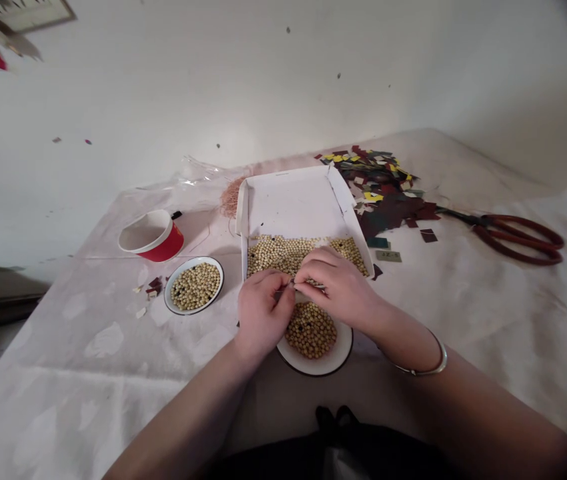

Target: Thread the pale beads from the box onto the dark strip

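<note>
My left hand [265, 310] and my right hand [336, 287] meet fingertip to fingertip above the front of a white box [293, 207]. Both are closed in a pinch around something tiny, too small to name. Round pale beads [283, 252] fill the near part of the box, partly covered by my hands. Just below my fingers stands a white dish [342, 353] with a dark rim, holding darker golden-brown beads [311, 333]. A second rimmed dish [168, 297] of pale beads [196, 285] sits left of my left hand.
A red and white paper cup [161, 245] stands at the left. Behind the box lie a tangle of copper-coloured wire [232, 197] and clear plastic [198, 177]. To the right are coloured scraps [388, 207] and large red-handled scissors [518, 237]. A wall [273, 87] rises behind the covered table.
</note>
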Available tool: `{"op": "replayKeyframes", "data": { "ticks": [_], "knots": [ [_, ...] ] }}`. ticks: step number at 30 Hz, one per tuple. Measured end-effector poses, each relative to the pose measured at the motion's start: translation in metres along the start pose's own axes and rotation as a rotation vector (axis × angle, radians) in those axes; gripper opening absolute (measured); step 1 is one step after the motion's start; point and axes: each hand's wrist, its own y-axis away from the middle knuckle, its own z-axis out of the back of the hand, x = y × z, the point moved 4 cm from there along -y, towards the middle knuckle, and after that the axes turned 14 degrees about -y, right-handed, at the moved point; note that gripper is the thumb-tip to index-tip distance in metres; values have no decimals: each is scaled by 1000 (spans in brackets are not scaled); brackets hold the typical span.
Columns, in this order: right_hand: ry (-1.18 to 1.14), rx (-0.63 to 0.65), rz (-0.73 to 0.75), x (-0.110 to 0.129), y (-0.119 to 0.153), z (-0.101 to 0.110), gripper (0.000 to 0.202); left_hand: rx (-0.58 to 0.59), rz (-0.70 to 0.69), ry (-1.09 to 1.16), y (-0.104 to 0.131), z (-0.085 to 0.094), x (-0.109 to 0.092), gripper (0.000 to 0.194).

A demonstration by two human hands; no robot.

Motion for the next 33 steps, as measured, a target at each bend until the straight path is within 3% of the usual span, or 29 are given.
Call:
{"op": "replayKeyframes", "data": {
  "ticks": [14, 33],
  "knots": [
    [36, 25, -35, -5, 1, -1, 7, 0, 16, 0, -1, 0, 2, 16],
    [71, -25, 25, -5, 2, 1, 20, -5, 9, -10, 0, -1, 2, 14]
  ]
}}
